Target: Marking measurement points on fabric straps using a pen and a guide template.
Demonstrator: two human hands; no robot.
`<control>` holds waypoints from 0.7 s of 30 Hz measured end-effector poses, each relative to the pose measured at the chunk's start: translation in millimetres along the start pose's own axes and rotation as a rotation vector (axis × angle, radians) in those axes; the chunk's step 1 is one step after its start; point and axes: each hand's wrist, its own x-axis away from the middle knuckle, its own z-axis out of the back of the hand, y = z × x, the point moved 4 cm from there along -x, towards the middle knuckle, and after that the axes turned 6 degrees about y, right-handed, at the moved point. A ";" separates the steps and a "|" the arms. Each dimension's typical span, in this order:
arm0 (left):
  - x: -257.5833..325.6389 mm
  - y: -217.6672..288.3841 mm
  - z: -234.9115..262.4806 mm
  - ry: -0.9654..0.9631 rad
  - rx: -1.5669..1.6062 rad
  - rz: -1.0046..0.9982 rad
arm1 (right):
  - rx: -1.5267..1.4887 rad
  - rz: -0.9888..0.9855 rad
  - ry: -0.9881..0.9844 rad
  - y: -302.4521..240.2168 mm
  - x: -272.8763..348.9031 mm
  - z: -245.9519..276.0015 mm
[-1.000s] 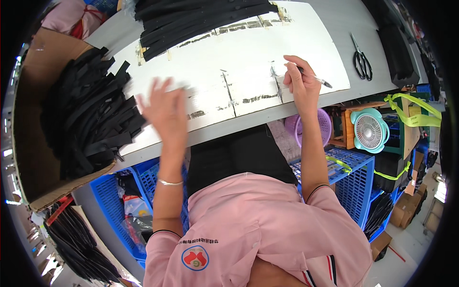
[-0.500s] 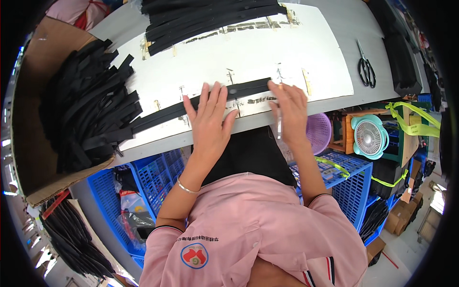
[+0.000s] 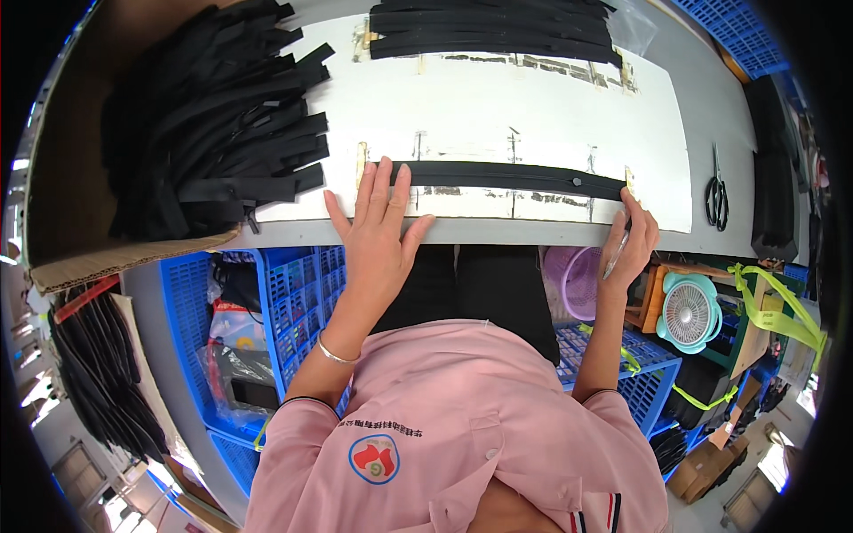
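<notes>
A long black zipper (image 3: pixel 498 176) with a small grey slider near its right end lies straight along the near side of a white board (image 3: pixel 498 107) with dark marks. My left hand (image 3: pixel 378 226) rests flat with fingers spread, its fingertips pressing the zipper's left end. At the other end, my right hand (image 3: pixel 635 235) touches the zipper tip with its forefinger. A slim silver pen (image 3: pixel 617 256) is tucked in the right hand's curled fingers. More black zippers (image 3: pixel 489 34) are laid side by side at the board's far edge.
A cardboard box (image 3: pixel 67 178) on the left overflows with black strips (image 3: pixel 213 124). Black-handled scissors (image 3: pixel 716 200) lie right of the board. Below the table are blue crates (image 3: pixel 293 306), a purple basket (image 3: pixel 582 284) and a small teal fan (image 3: pixel 689 313).
The zipper has shifted right, clear of the heap in the box, and now lies level on the board. My right hand has moved right with its end; my left hand stays flat on it.
</notes>
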 end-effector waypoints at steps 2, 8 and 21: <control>-2.2 -1.6 1.4 0.012 0.014 0.001 | 0.006 -0.003 -0.016 -0.6 -1.0 0.1; -4.3 -3.9 0.7 0.043 0.044 0.000 | 0.024 -0.065 -0.059 -36.5 -28.7 8.6; -5.7 -2.6 0.7 0.091 0.052 0.010 | -1.029 -0.404 -0.586 -211.2 -51.9 -86.5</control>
